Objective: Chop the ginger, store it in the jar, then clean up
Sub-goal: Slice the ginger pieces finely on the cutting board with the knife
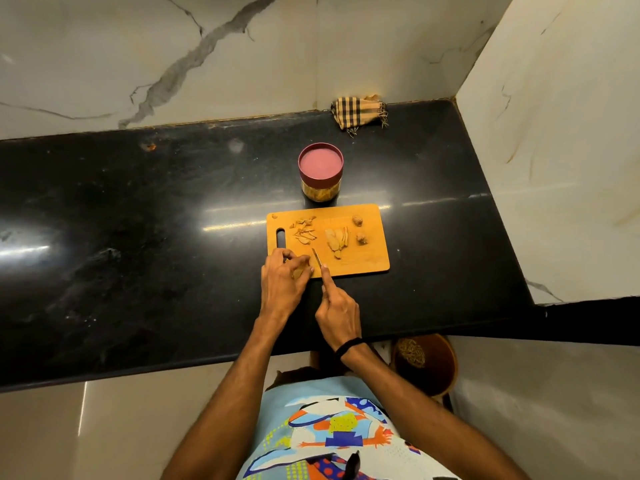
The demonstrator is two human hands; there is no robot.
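Wooden board [363, 244], left hand [284, 282] curled around a half-hidden ginger piece [298, 271], right hand [337, 313] around a knife [317, 257], handle hidden.

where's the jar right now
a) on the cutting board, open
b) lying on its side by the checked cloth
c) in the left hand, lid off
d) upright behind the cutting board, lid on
d: the jar stands upright just behind the cutting board, with its maroon lid on and neither hand touching it.
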